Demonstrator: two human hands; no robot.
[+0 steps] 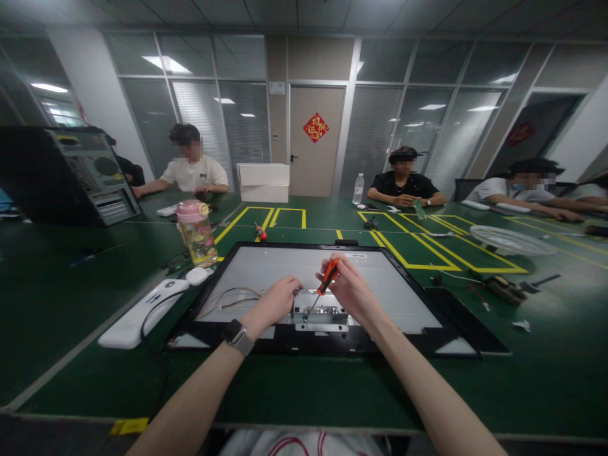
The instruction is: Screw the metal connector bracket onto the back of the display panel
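Observation:
A flat display panel [389, 297], grey-backed with a black frame, lies in front of me on the green table. Near its front edge sits a metal bracket [323, 318] with a small board in it. My right hand [349, 285] grips an orange and black screwdriver [327, 277], tilted, its tip down at the bracket's left part. Curled closed at the bracket's upper left edge, my left hand [278, 303] appears to pinch it; the fingertips are partly hidden. Thin wires [230, 294] run across the panel left of this hand.
Left of the panel are a white power bank-like box [142, 313] with a black cable and a pink-lidded bottle [194, 234]. A black computer case [71, 174] stands far left. A dark slab [468, 320] and a tool [508, 288] lie right. Several people sit opposite.

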